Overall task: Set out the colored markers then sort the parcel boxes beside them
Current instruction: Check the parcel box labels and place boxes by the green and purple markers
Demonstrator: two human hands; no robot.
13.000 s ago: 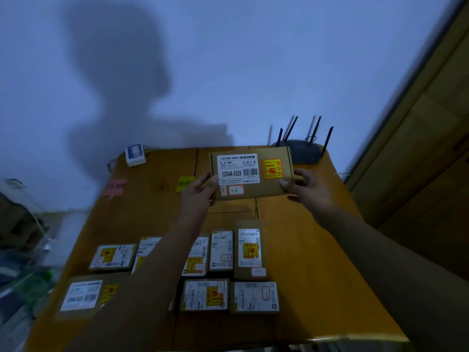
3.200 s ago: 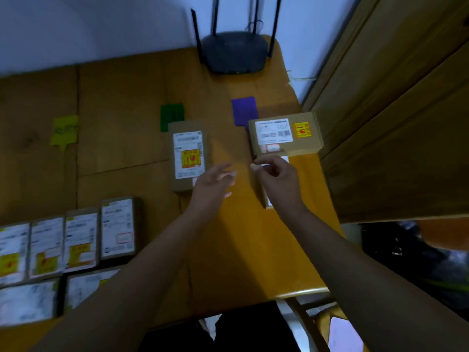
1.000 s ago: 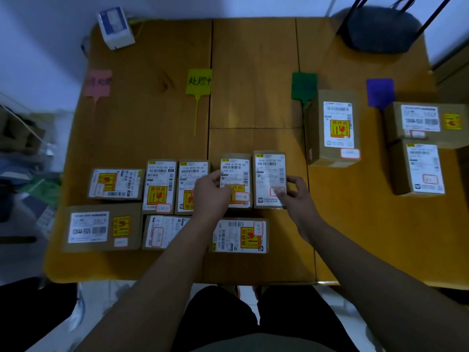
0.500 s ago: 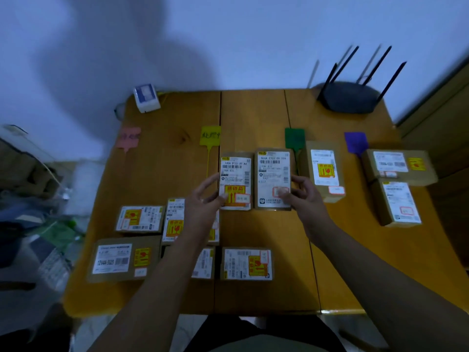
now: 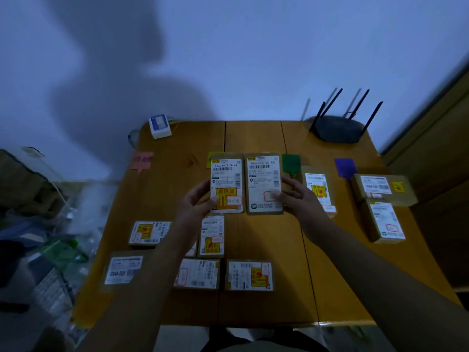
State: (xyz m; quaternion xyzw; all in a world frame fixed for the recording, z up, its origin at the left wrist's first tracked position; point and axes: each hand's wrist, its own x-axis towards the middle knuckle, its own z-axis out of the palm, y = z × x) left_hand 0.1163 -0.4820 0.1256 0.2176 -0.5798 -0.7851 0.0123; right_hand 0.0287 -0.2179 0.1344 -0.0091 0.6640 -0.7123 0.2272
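Observation:
Two small parcel boxes are held up side by side above the wooden table (image 5: 253,138). My left hand (image 5: 195,204) grips the left box (image 5: 226,174), which has a yellow fragile sticker. My right hand (image 5: 299,199) grips the right box (image 5: 264,174). Four markers lie in a row at the back: pink (image 5: 142,160), yellow (image 5: 210,156) mostly hidden behind the held box, green (image 5: 291,162) and purple (image 5: 345,167). One box (image 5: 318,189) lies by the green marker. Two boxes (image 5: 383,189) (image 5: 385,222) lie by the purple marker.
Several unsorted boxes lie near the front left, among them a wide one (image 5: 125,269) and one (image 5: 250,275) at the front middle. A black router (image 5: 337,129) and a small white-blue box (image 5: 159,125) stand at the back. Clutter (image 5: 38,224) sits left; a wooden cabinet (image 5: 436,148) stands right.
Both hands have lifted the two boxes from the unsorted group, raising them higher and farther back over the table. The camera has tilted up toward the wall.

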